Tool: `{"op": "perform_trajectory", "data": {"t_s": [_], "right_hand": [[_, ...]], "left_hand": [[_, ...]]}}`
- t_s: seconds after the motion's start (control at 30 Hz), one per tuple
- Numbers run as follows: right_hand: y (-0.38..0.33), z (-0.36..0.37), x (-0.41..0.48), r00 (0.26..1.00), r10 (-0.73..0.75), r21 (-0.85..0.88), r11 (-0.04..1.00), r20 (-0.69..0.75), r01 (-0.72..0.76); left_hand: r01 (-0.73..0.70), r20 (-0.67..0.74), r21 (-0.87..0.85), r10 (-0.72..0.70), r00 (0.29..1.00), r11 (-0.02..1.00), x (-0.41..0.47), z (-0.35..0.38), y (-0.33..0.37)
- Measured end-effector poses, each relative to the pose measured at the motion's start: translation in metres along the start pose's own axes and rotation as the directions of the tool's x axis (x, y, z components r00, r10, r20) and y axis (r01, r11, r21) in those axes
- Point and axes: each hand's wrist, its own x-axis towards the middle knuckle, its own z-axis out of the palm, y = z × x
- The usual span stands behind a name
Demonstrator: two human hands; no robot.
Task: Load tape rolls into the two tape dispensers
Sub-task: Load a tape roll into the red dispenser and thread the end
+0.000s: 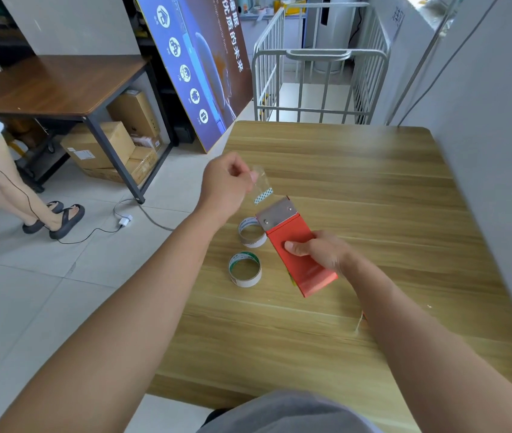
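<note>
My right hand (318, 250) grips a red tape dispenser (300, 254) with a metal cutter plate (276, 213) at its far end, held just above the wooden table (358, 189). My left hand (226, 182) pinches the end of a clear tape strip (262, 184) that stretches down to the cutter plate. Two cardboard tape cores stand on the table left of the dispenser: one (251, 232) partly behind it, the other (244, 269) nearer me with green print inside. A second dispenser is not in view.
The table's left edge runs close to the cores, with tiled floor beyond. A person in sandals (53, 218) stands at the left near a dark desk (61, 85) with boxes under it. A charger cable (123, 220) lies on the floor. A metal cart (320, 76) stands behind the table.
</note>
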Motion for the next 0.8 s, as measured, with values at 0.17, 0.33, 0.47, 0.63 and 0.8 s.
{"op": "perform_trajectory", "data": {"t_s": [0.17,0.33,0.47,0.63,0.8], "right_hand": [[-0.005,0.003,0.001,0.99,0.123,0.033,0.992,-0.065,-0.121],[-0.012,0.007,0.004,0.981,0.164,0.054,0.986,-0.101,-0.159],[-0.012,0.006,0.007,0.975,0.169,0.11,0.982,-0.146,-0.154],[-0.011,0.009,0.008,0.982,0.118,0.215,0.973,-0.15,-0.084],[-0.013,0.007,0.008,0.986,0.137,0.355,0.93,-0.093,-0.095]], "left_hand": [[-0.095,0.111,0.113,0.082,0.99,0.989,-0.011,0.007,-0.004],[-0.137,0.172,0.153,0.11,0.979,0.979,-0.019,0.011,-0.011],[-0.281,0.284,0.26,0.205,0.937,0.924,-0.032,0.017,-0.02],[-0.509,0.392,0.444,0.351,0.85,0.738,-0.05,0.028,-0.041],[-0.588,0.453,0.582,0.377,0.808,0.561,-0.053,0.034,-0.053]]}}
